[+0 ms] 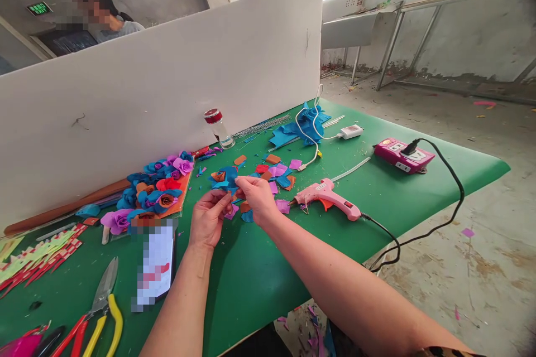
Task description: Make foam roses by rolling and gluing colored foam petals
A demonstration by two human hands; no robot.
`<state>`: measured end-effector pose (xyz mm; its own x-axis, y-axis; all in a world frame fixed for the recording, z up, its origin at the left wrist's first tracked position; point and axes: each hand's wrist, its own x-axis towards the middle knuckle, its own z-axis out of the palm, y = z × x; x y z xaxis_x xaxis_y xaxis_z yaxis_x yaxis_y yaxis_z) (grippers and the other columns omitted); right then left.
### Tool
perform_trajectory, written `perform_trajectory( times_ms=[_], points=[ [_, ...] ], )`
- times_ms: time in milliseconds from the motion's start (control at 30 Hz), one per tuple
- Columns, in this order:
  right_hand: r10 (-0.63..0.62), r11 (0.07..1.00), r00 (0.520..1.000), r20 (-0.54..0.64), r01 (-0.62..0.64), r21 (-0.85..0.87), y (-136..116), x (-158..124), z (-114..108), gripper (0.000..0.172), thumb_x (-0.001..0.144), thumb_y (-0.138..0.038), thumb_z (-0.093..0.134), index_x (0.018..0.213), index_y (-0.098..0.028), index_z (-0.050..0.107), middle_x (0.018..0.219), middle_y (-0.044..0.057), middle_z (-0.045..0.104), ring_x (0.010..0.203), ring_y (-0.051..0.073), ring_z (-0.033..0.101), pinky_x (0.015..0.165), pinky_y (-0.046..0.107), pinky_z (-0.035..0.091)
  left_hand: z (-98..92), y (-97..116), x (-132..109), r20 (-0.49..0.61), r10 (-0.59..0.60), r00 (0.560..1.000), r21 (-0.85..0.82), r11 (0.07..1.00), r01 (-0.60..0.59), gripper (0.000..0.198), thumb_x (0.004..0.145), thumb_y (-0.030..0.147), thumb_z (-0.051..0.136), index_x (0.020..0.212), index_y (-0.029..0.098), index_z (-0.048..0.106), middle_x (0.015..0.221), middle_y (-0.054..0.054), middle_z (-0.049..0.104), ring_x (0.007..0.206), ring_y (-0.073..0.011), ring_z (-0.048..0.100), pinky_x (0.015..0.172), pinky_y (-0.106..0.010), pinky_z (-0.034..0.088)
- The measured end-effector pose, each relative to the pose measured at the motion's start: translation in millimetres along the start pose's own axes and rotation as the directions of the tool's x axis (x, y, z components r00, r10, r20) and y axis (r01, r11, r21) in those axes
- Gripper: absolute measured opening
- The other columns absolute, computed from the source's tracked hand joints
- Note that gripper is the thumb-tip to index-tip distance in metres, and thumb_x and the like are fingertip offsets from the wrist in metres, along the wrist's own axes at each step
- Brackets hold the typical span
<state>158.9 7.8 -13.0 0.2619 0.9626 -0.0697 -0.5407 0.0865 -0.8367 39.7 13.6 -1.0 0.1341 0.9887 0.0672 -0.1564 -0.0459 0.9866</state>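
Note:
Close together over the green table, my left hand (209, 215) and my right hand (257, 198) both have their fingers pinched. A small piece of blue paper, like a petal, shows between the fingertips, mostly hidden by them. Just beyond the fingers is a blue and brown paper flower (219, 176); whether it touches them I cannot tell. Loose purple paper petals (277, 170), along with blue, brown and red ones, are scattered around my right hand. To the right lies a pink glue gun (329, 198), its nozzle pointing left at the petals.
Finished paper flowers (167, 184) are heaped at left beside a phone (157, 265). Shears (103, 295) lie near the front. A glass bottle (220, 128) stands by the white partition (167, 72). A magenta power strip (402, 155) and cords occupy the right. Behind the partition is another person (121, 28).

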Motion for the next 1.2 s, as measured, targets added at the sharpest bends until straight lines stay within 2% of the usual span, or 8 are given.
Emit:
perform_trajectory(
  times_ms=[333, 567, 900, 1100, 1200],
  points=[
    [-0.059, 0.994, 0.996, 0.071, 0.052, 0.101, -4, -8, 6, 0.029, 0.069, -0.041, 0.07, 0.058, -0.016, 0.063, 0.056, -0.003, 0.051, 0.056, 0.01, 0.044, 0.057, 0.023, 0.039, 0.5, -1, -3, -0.099, 0.218, 0.971, 0.153, 0.967, -0.202, 0.022, 0.062, 0.032, 0.083, 0.07, 0.017, 0.069, 0.053, 0.003, 0.059, 0.048, -0.0103, 0.05, 0.05, -0.023, 0.042],
    [-0.111, 0.987, 0.969, 0.219, 0.081, 0.142, -2, -12, 11, 0.03, 0.073, -0.048, 0.073, 0.068, -0.018, 0.068, 0.061, -0.001, 0.057, 0.06, 0.013, 0.048, 0.059, 0.025, 0.041, -6.0, 6, -10, -0.064, 0.34, 0.938, 0.224, 0.921, -0.319, 0.015, 0.067, 0.034, 0.076, 0.064, 0.021, 0.069, 0.054, 0.001, 0.06, 0.05, -0.0146, 0.053, 0.052, -0.025, 0.044],
    [-0.173, 0.983, 0.956, 0.239, 0.151, 0.106, 1, -14, 12, 0.032, 0.077, -0.052, 0.07, 0.077, -0.02, 0.073, 0.07, 0.002, 0.063, 0.065, 0.016, 0.051, 0.061, 0.026, 0.044, -7.9, 4, -10, -0.12, 0.405, 0.907, 0.202, 0.904, -0.377, 0.016, 0.065, 0.038, 0.079, 0.067, 0.024, 0.073, 0.058, -0.001, 0.06, 0.051, -0.0166, 0.055, 0.049, -0.027, 0.046],
    [-0.169, 0.983, 0.945, 0.281, 0.143, 0.112, 3, -14, 11, 0.032, 0.082, -0.051, 0.067, 0.08, -0.02, 0.072, 0.068, 0.0, 0.061, 0.06, 0.013, 0.048, 0.061, 0.026, 0.043, -7.5, 4, -10, -0.145, 0.381, 0.913, 0.211, 0.914, -0.348, 0.013, 0.066, 0.035, 0.079, 0.066, 0.024, 0.073, 0.057, 0.0, 0.061, 0.052, -0.0159, 0.055, 0.052, -0.027, 0.048],
    [-0.18, 0.982, 0.957, 0.225, 0.164, 0.09, 7, -11, 9, 0.031, 0.08, -0.05, 0.069, 0.074, -0.019, 0.07, 0.066, 0.0, 0.058, 0.062, 0.014, 0.047, 0.063, 0.026, 0.042, -5.4, 4, -10, -0.156, 0.308, 0.939, 0.137, 0.948, -0.288, 0.018, 0.065, 0.037, 0.081, 0.068, 0.021, 0.073, 0.055, 0.0, 0.062, 0.052, -0.0151, 0.055, 0.052, -0.026, 0.048]
  ],
)
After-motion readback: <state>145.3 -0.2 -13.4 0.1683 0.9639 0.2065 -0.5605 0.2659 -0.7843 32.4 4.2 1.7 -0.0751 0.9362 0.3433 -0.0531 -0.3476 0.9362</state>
